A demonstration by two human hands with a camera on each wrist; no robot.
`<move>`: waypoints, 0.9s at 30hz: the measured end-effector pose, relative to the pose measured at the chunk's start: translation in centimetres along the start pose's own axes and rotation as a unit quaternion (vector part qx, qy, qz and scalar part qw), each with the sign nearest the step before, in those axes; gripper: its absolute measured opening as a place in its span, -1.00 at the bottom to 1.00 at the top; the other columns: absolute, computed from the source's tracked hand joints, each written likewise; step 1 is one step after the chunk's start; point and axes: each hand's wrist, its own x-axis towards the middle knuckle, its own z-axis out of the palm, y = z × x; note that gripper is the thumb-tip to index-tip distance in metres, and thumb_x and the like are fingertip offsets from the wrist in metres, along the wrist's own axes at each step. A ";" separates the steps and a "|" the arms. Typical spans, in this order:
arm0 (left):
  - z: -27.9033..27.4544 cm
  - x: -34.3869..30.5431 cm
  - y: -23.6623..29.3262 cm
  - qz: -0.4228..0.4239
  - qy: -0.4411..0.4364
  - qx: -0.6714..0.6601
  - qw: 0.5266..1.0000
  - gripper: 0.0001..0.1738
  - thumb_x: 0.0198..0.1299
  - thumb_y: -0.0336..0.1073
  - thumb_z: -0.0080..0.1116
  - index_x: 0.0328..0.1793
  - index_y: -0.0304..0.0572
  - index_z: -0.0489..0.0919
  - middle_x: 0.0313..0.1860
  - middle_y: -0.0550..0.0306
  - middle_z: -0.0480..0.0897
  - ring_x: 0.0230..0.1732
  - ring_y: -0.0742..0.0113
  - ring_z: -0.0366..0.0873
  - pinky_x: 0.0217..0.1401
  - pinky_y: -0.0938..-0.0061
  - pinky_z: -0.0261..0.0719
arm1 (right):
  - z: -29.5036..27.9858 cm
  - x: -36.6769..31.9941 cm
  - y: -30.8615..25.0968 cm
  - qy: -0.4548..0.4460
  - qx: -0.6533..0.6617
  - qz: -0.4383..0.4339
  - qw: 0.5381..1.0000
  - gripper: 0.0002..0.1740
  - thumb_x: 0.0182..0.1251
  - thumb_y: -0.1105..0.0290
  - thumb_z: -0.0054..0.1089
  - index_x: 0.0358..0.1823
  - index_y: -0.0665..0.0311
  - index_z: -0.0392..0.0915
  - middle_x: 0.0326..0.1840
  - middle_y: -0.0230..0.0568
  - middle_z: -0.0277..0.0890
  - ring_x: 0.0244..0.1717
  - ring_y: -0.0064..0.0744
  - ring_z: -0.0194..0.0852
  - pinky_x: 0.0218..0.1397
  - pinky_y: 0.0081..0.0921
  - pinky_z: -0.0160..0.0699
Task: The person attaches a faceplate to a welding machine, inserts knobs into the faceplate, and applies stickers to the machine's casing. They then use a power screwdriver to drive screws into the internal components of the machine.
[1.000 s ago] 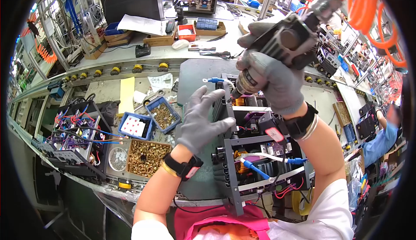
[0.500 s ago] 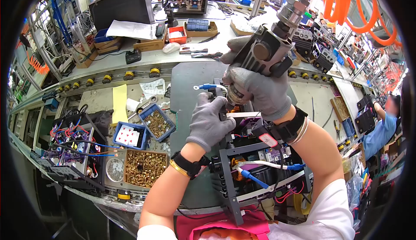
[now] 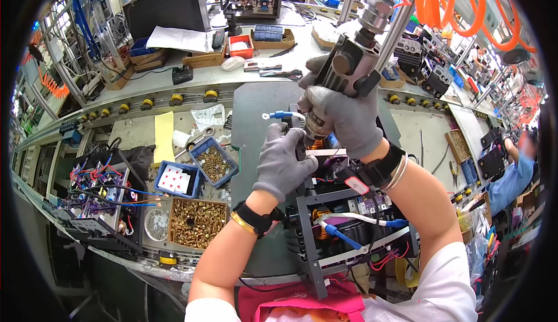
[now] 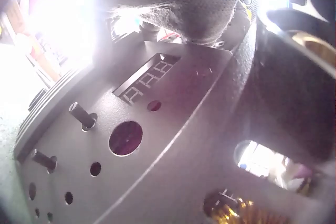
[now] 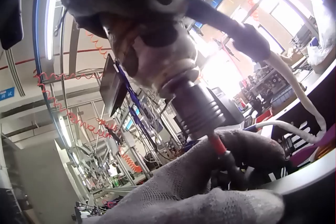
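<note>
My right hand grips an air-powered driver, held tilted downward over a metal-framed electronic unit. In the right wrist view, the driver's bit points down between the gloved thumb and a finger of my left hand. The fingers of my left hand are bent around the unit's panel edge, close to the driver tip; the exact contact point is hidden. The left wrist view shows the grey panel with holes and two threaded studs. Beside the fingers, a white cable ends in a blue-sleeved ring terminal.
Left of the mat are a carton of brass fasteners, blue trays, a dish of small parts and another wired unit. An orange coiled hose hangs above right. Someone in blue is at far right.
Since a second ago, my left hand has moved onto the panel edge and its spread fingers have bent in. The driver has come down and left, more upright. In the last half second both hands have barely moved.
</note>
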 end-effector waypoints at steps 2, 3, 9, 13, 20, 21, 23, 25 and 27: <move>0.0 -0.1 0.0 0.005 0.004 -0.008 1.000 -0.47 -0.23 -0.21 0.37 -0.05 -0.23 0.57 0.09 -0.19 0.41 0.03 -0.13 0.49 0.11 0.16 0.52 | -0.1 0.1 0.3 -0.008 0.003 -0.018 1.000 -0.55 0.08 0.59 0.15 0.07 0.40 0.40 -0.21 -0.12 0.57 -0.34 -0.39 0.60 -0.25 -0.47 0.63; 0.0 -0.1 -0.1 0.002 -0.001 -0.008 1.000 -0.45 -0.21 -0.20 0.38 -0.02 -0.22 0.56 0.10 -0.19 0.41 0.05 -0.12 0.49 0.12 0.17 0.52 | -0.2 0.1 0.6 -0.012 0.006 -0.026 1.000 -0.55 0.08 0.57 0.16 0.07 0.40 0.39 -0.21 -0.12 0.58 -0.34 -0.39 0.60 -0.26 -0.46 0.63; -2.7 -1.8 -1.3 -0.103 -0.111 -0.310 0.939 -0.23 0.03 -0.14 0.39 0.36 -0.14 0.32 0.23 -0.08 0.43 0.18 0.15 0.49 0.14 0.31 0.54 | -0.9 0.4 0.4 -0.005 0.019 0.020 1.000 -0.60 0.14 0.50 0.23 0.03 0.39 0.41 -0.25 -0.15 0.59 -0.40 -0.46 0.60 -0.38 -0.52 0.60; -8.3 -7.4 -9.4 -0.131 -0.015 -0.275 0.952 -0.55 0.15 -0.18 0.31 0.11 -0.22 0.53 -0.08 0.04 0.65 -0.10 0.33 0.62 0.05 0.41 0.58 | -2.9 -1.4 -1.6 -0.084 0.163 0.096 0.978 -0.64 0.32 0.24 0.12 -0.06 0.42 0.45 -0.50 -0.26 0.47 -0.64 -0.56 0.32 -0.56 -0.55 0.37; -13.0 -18.4 -16.9 -0.203 -0.103 0.134 0.965 -0.57 0.06 -0.09 0.32 0.05 -0.03 0.59 -0.07 -0.09 0.62 -0.03 -0.03 0.60 0.04 0.18 0.54 | -11.7 -7.9 -13.8 -0.166 0.108 -0.041 0.979 -0.33 0.41 -0.05 -0.16 0.39 0.24 0.14 -0.24 -0.25 0.31 -0.38 -0.45 0.20 -0.34 -0.39 0.32; -12.9 -18.3 -15.7 -0.234 -0.157 0.191 0.940 -0.50 0.04 -0.07 0.34 0.13 0.02 0.55 0.02 -0.10 0.58 0.05 -0.03 0.56 0.11 0.20 0.52 | -12.9 -8.6 -15.3 -0.201 0.103 -0.057 0.973 -0.35 0.39 0.01 -0.12 0.36 0.27 0.15 -0.21 -0.32 0.26 -0.27 -0.43 0.22 -0.27 -0.45 0.31; -12.1 -17.1 -14.0 -0.288 -0.271 0.258 0.882 -0.30 0.01 -0.01 0.35 0.32 0.19 0.40 0.23 -0.15 0.42 0.20 -0.17 0.45 0.23 0.17 0.47 | -9.4 -10.6 -18.9 -0.256 0.131 -0.083 0.954 -0.46 0.26 0.19 0.07 0.21 0.34 0.35 -0.21 -0.25 0.38 -0.20 -0.38 0.33 -0.22 -0.48 0.39; -11.0 -15.8 -12.6 -0.291 -0.319 0.314 0.846 -0.25 -0.04 -0.02 0.34 0.31 0.06 0.34 0.23 -0.30 0.35 0.12 -0.23 0.50 0.17 0.15 0.51 | -8.8 -13.7 -20.4 -0.188 0.155 -0.180 0.953 -0.54 0.19 0.29 0.17 0.10 0.36 0.49 -0.27 -0.28 0.44 -0.24 -0.37 0.39 -0.23 -0.50 0.44; -9.9 -15.6 -12.7 -0.264 -0.331 0.348 0.837 -0.22 -0.09 -0.02 0.32 0.27 -0.09 0.30 0.20 -0.42 0.32 0.02 -0.25 0.56 0.10 0.12 0.56 | -10.1 -16.2 -22.0 -0.070 0.161 -0.299 0.938 -0.51 0.19 0.29 0.19 0.14 0.35 0.48 -0.37 -0.29 0.45 -0.36 -0.38 0.39 -0.23 -0.45 0.47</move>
